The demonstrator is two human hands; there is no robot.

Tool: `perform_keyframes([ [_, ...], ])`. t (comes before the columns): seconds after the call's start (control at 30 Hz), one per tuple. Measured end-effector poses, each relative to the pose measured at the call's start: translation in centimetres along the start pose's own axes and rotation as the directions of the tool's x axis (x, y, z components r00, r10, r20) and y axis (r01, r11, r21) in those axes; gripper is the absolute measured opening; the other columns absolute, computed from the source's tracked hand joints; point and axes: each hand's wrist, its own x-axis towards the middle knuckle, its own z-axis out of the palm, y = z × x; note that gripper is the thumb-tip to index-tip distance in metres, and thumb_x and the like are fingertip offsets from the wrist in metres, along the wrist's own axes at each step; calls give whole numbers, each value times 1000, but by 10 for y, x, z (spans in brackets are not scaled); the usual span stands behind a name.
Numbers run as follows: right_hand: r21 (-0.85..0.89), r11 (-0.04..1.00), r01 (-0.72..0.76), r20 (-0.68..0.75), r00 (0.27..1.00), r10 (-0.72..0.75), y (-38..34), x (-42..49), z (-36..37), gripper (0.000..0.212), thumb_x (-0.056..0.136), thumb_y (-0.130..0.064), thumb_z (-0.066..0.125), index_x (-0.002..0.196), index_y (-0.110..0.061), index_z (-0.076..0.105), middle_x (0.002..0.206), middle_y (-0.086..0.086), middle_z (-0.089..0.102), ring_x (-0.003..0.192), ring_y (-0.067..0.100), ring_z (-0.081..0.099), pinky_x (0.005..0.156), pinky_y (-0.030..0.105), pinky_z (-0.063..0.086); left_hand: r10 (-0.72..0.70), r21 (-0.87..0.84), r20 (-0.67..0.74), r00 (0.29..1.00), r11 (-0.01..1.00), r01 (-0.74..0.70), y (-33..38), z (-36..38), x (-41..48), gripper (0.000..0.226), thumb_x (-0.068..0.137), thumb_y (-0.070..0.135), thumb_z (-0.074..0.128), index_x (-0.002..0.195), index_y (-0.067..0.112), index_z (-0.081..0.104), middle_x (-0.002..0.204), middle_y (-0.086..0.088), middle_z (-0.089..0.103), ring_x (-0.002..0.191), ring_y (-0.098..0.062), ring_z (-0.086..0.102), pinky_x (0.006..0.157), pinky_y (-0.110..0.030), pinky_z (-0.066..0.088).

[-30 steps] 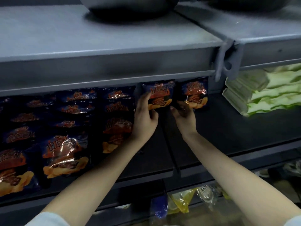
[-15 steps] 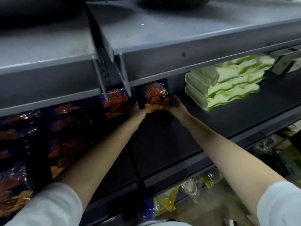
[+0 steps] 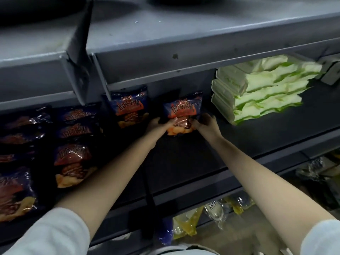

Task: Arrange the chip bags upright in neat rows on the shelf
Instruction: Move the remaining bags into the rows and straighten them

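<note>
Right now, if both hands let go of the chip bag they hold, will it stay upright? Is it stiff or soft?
Probably soft: the chip bag looks crumpled where the left hand and right hand grip its lower part. Likely light, being puffed. It may tip forward, as no other bag props it on the shelf.

Place: a shop, at a stocked run of shelving. Evidence: grey metal shelves [image 3: 184, 57] in tiers, carried on metal brackets [image 3: 81, 70]; one chip bag [image 3: 184, 109] design repeated many times over, fronts outward, in rows along a dark shelf board [image 3: 184, 162]; a stack of identical green-and-white packs [image 3: 257, 96] on the same board; clear and yellow bagged goods [image 3: 185, 225] on the tier below.
</note>
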Motion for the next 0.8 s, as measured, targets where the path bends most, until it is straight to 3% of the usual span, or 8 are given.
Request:
perform_keyframes([
  [0.1, 359, 932, -38, 127, 992, -8, -10, -13, -4, 59, 66, -41, 76, 110, -11, 53, 113, 8, 63, 106, 22, 60, 90, 35, 49, 16, -117, 18, 1000, 993, -13, 1, -2, -13, 40, 83, 36, 67, 120, 27, 55, 101, 11, 59, 95, -8, 56, 79, -26, 40],
  [0.17, 479, 873, -87, 235, 972, -32, -12, -19, -7, 69, 65, -37, 79, 120, -7, 50, 120, 12, 62, 110, 24, 61, 95, 38, 50, 26, -168, 38, 999, 986, -19, -1, -7, -23, 30, 83, 34, 67, 111, 34, 54, 94, 17, 58, 87, -2, 54, 73, -26, 39],
  [0.27, 502, 857, -121, 404, 908, -109, -22, -29, -9, 39, 80, -20, 73, 115, -13, 57, 115, 10, 66, 105, 23, 64, 94, 38, 51, 64, -202, -25, 998, 977, -68, -5, -18, -44, 18, 84, 30, 67, 99, 35, 61, 96, 12, 65, 92, -10, 63, 77, -28, 49],
  [0.37, 487, 868, -98, 460, 873, -159, -41, -39, 1, 17, 86, -11, 64, 103, -14, 63, 102, 7, 69, 93, 19, 66, 91, 37, 52, 85, -239, -139, 987, 964, -117, -12, -32, -63, 13, 83, 25, 68, 96, 27, 66, 96, 6, 69, 92, -13, 67, 84, -30, 53],
  [0.47, 515, 853, -80, 514, 826, -233, -62, -50, 16, 19, 88, -9, 61, 106, -12, 62, 100, 5, 69, 89, 14, 68, 84, 29, 54, 58, -248, -264, 963, 961, -125, -14, -50, -84, 7, 80, 26, 71, 86, 26, 67, 85, 7, 70, 80, -6, 67, 79, -23, 53],
  [0.57, 533, 845, -49, 570, 759, -315, -81, -65, 38, 25, 87, -10, 61, 112, -11, 61, 104, 3, 69, 93, 13, 67, 82, 26, 53, 52, -219, -367, 929, 966, -141, -21, -78, -109, 10, 79, 27, 73, 88, 26, 69, 87, 6, 71, 82, -7, 68, 78, -19, 51],
  [0.67, 548, 836, -41, 605, 710, -362, -98, -84, 66, 26, 85, -13, 63, 111, -16, 63, 108, 4, 68, 101, 18, 65, 89, 31, 51, 3, -202, -462, 887, 973, -109, -33, -106, -138, 23, 75, 33, 76, 95, 25, 69, 99, 4, 71, 94, -11, 66, 89, -25, 48],
  [0.8, 553, 833, 16, 598, 689, -410, -107, -118, 102, 27, 86, -11, 64, 113, -13, 63, 116, 12, 66, 111, 26, 62, 99, 41, 47, -56, -198, -549, 834, 978, -64, -52, -137, -168, 29, 78, 30, 73, 104, 19, 68, 104, 0, 69, 96, -12, 64, 84, -22, 48],
])
